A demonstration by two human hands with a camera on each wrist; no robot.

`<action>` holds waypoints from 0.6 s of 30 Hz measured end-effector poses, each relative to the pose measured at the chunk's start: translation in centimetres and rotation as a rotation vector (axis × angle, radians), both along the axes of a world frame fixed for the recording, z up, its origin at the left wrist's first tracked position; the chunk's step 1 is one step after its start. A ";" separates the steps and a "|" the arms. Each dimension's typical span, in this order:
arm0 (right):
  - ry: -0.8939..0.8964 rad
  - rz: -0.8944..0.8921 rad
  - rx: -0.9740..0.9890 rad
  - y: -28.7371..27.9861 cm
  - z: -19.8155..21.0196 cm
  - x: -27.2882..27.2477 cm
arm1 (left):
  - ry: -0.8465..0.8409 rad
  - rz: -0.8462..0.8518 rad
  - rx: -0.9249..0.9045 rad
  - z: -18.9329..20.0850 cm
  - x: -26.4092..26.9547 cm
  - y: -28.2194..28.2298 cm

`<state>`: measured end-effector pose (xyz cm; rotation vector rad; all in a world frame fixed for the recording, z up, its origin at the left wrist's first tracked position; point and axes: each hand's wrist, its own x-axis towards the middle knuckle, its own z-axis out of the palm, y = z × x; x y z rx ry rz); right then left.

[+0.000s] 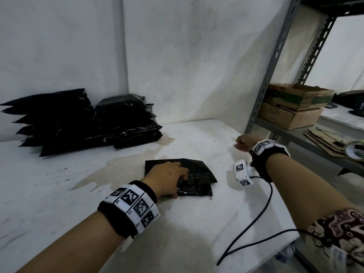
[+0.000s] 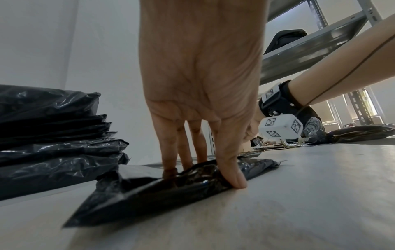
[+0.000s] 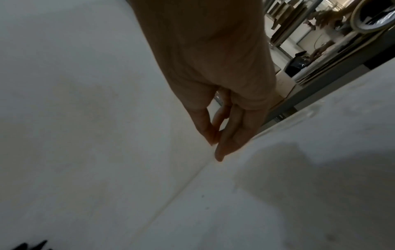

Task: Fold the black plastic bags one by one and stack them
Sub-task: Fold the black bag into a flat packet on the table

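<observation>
Showing the near centre of the white table (image 1: 197, 223): a folded black bag (image 1: 189, 177) lies flat, with the left hand (image 1: 167, 179) on its left half. In the left wrist view the fingers (image 2: 171, 152) press straight down into the plastic while the thumb (image 2: 230, 167) hooks round the near folded edge, so the hand pinches the bundle between thumb and fingers rather than merely resting on it. The bag extends right and far of the hand, with its right corner and a lower layer at the near edge left uncovered.

Handling, as judged: the film looks thin, light, glossy and limp. It should slide easily on the smooth table and spring open if let go, so a hold across the folded edge, through all layers at once, seems the safest place to take it. It is not fragile, though creases will set.

Farther right, the right hand (image 1: 244, 143) hovers over the table's far right edge, well apart from the bag. Its fingers (image 3: 224, 135) hang loosely together and pinch nothing.

Far left, against the wall (image 1: 177, 56), the stack of folded bags (image 1: 126, 123) stands beside a second, broader pile (image 1: 53, 121). Far right, a metal shelf (image 1: 295, 134) carries cardboard boxes (image 1: 293, 105) and a tape roll (image 1: 355, 152).
</observation>
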<state>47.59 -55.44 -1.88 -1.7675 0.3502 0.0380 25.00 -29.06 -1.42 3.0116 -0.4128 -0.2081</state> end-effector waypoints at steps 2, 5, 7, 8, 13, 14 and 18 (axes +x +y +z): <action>-0.026 -0.002 0.046 0.8 0.9 0.7 | 0.001 0.005 -0.002 0.0 -0.1 0.0; -0.013 -0.071 0.096 1.4 1.1 1.2 | -0.002 0.007 -0.005 0.2 -0.1 0.1; -0.033 -0.050 0.101 1.6 1.1 1.5 | 0.001 0.004 -0.007 0.1 -0.1 0.0; -0.068 -0.030 0.090 1.8 1.2 1.7 | 0.002 0.002 -0.003 0.1 -0.1 0.0; -0.213 -0.004 0.043 2.1 1.6 2.9 | 0.013 0.001 0.021 0.2 0.4 0.0; -0.235 -0.010 0.034 2.5 1.9 3.1 | 0.017 0.002 0.023 0.1 0.5 0.0; -0.392 -0.047 0.094 5.2 4.5 3.9 | 0.030 -0.001 0.033 0.2 0.6 -0.1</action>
